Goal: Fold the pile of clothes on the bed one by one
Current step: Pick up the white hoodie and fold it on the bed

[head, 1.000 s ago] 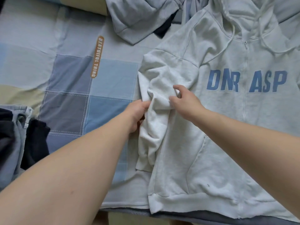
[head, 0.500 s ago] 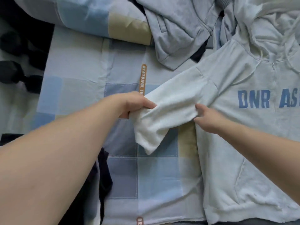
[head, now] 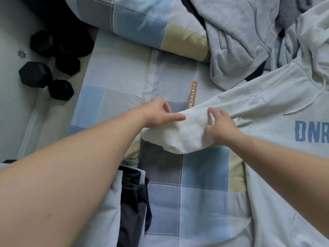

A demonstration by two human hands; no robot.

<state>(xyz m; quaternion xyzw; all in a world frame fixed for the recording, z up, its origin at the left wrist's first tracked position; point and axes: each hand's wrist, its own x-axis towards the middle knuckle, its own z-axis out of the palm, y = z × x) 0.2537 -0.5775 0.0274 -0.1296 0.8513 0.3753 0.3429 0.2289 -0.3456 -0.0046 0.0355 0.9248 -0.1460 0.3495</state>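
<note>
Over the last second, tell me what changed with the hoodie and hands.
The sleeve, bunched against the white hoodie's side a second ago, has been drawn out leftward across the bedsheet. The left hand moved left with its end; whether it grips now is unclear. The right hand went from pinching to resting spread fingers on the sleeve. The hoodie's body stayed flat.

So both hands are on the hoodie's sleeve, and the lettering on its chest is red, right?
Not quite. The head view shows the lettering on the hoodie is blue, not red. The rest stands: the left hand and right hand are both on its sleeve.
</note>
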